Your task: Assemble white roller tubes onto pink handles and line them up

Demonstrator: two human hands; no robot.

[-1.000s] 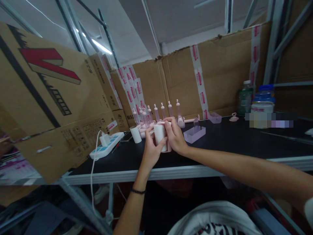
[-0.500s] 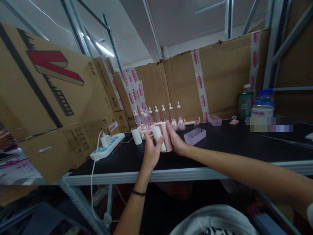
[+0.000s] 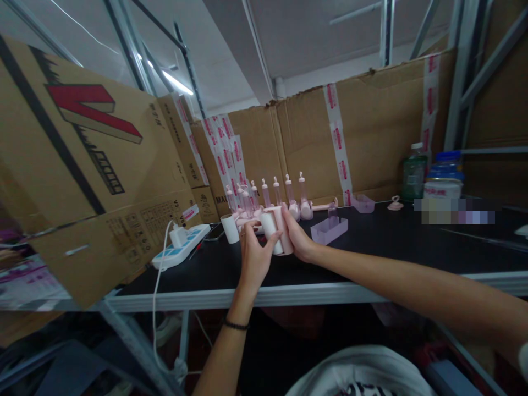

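Observation:
My left hand (image 3: 256,252) is closed around a white cylinder (image 3: 269,226), with the thumb across its front. Pressed against the cylinder's right side is a pale pink curved shell (image 3: 285,236), which my right hand (image 3: 300,240) grips from the right. Both pieces are held nearly upright above the black table top. How far the white cylinder sits inside the pink shell I cannot tell. Another white cylinder (image 3: 230,229) stands tilted on the table, left of my left hand. Behind my hands are several pink pieces with clear tubes and looped tops (image 3: 290,192).
At the left lies a white power strip (image 3: 181,247) with a plugged-in charger and cable. A translucent purple tray (image 3: 329,231) sits right of my hands, a second purple tray (image 3: 363,203) behind it. A green bottle (image 3: 413,173) and a blue-lidded jar (image 3: 443,179) stand far right.
The white cylinder has shifted slightly right, closer into the pink shell, and the gap between them looks narrower. My left hand moved with it; my right hand has barely moved.

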